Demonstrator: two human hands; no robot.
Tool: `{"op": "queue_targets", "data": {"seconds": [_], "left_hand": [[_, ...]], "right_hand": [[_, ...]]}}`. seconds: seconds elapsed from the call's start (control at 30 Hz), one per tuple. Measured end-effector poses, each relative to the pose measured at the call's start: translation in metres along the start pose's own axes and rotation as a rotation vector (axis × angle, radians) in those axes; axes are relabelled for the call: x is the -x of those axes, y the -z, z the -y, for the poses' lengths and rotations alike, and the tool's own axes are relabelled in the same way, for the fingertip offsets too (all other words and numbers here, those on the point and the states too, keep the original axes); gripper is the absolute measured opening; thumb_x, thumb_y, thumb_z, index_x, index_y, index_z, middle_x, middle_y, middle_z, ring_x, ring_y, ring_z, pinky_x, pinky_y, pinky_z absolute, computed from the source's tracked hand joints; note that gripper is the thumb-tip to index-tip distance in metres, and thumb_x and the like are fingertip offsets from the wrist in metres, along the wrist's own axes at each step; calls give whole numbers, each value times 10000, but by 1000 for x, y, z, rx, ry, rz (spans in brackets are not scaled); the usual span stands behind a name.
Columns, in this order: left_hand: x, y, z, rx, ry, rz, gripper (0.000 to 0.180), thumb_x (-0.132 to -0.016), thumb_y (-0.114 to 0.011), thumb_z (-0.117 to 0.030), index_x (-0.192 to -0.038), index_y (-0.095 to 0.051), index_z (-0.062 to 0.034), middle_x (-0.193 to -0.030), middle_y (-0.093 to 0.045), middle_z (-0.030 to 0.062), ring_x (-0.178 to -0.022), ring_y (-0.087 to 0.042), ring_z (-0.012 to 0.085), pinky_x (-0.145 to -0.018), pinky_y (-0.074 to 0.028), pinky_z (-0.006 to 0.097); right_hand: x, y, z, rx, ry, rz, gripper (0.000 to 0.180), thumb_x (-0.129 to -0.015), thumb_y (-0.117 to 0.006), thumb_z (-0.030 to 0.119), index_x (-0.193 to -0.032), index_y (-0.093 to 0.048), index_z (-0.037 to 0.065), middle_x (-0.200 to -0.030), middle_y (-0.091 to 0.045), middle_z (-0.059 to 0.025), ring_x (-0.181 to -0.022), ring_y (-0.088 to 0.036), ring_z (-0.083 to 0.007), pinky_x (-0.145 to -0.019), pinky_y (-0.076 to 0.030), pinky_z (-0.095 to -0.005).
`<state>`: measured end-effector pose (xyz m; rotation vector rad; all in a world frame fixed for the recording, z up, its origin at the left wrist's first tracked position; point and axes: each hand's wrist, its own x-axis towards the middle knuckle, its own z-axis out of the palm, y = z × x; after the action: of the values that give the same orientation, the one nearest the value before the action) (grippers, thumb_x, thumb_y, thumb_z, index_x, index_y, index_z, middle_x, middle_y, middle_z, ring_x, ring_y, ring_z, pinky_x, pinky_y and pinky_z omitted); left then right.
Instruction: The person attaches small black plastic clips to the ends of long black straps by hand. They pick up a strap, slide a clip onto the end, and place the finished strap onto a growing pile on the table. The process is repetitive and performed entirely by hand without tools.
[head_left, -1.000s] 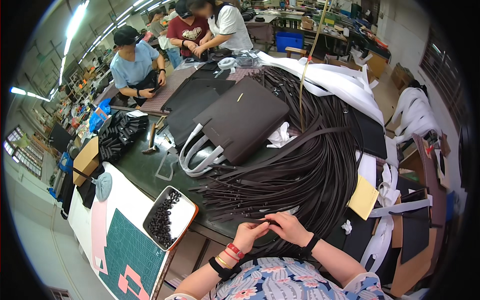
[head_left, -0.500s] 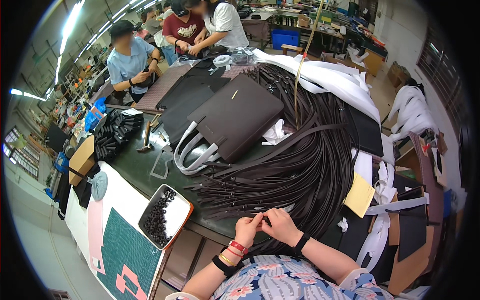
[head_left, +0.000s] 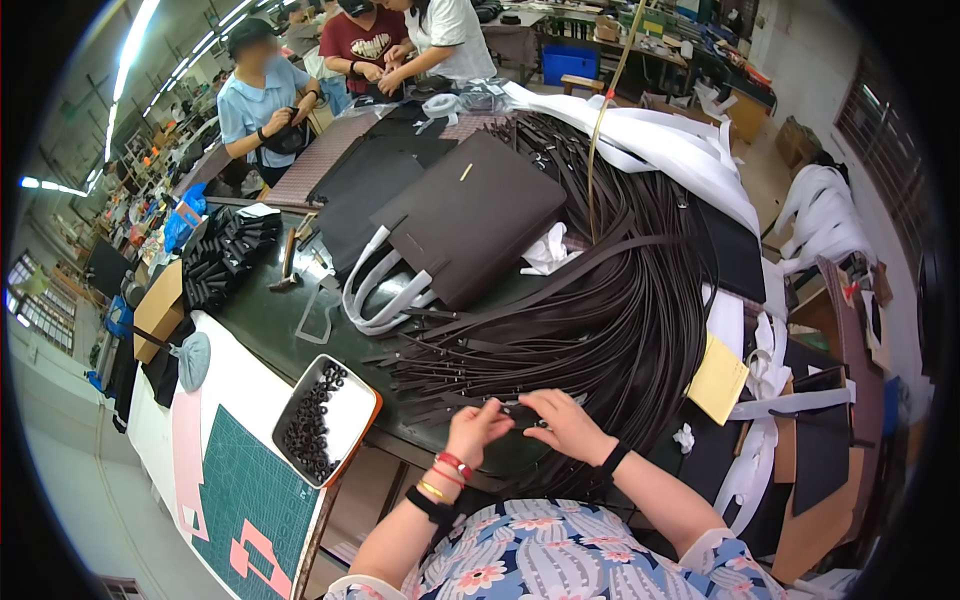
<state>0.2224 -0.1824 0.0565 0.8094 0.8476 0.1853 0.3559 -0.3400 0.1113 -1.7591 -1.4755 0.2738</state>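
A dark brown strap end (head_left: pixel 520 414) lies between my two hands, low over the near edge of the table. My left hand (head_left: pixel 476 430) pinches its left side between thumb and finger. My right hand (head_left: pixel 566 426) has its fingers bent round the other side, and the fine detail there is too small to make out. Just beyond my hands spreads a large bundle of dark brown straps (head_left: pixel 610 330), with small metal fittings at their ends. Behind the bundle, a dark brown handbag (head_left: pixel 480 215) rests on its side, its handles (head_left: pixel 378 300) wrapped in white.
At left, a white tray (head_left: pixel 355 418) holds many small black rings, beside a green cutting mat (head_left: pixel 250 490). A hammer (head_left: pixel 290 255) and black rolled pieces (head_left: pixel 230 250) lie farther off. Yellow paper (head_left: pixel 718 380) and white strips sit at right. Co-workers stand across the table.
My hands have moved slightly apart and up. My left hand has shifted left, and the dark strap end now shows between them. My view has also shifted a little.
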Motion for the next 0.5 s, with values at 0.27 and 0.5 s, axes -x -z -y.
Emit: {"op": "queue_targets", "data": {"seconds": [0.27,0.5], "left_hand": [[-41,60,32,-159,334,38,388,-977,-514,-307,-1046,-559,72,-980,-661,198,-874,-678,260,-760,-574,296],[17,94,-15,-351,-90,33,201,-948,-577,-194,-1016,-632,-12,-933,-680,80,-811,-656,137,-736,-531,244]], "right_hand": [[50,-69,-34,479,-1,516,114,-734,-675,177,-808,-636,99,-799,-618,-62,-797,-639,-259,-695,-509,-372],[55,-87,-24,313,12,428,73,-776,-612,181,-777,-618,108,-791,-646,-49,-785,-646,-240,-703,-484,-377]]}}
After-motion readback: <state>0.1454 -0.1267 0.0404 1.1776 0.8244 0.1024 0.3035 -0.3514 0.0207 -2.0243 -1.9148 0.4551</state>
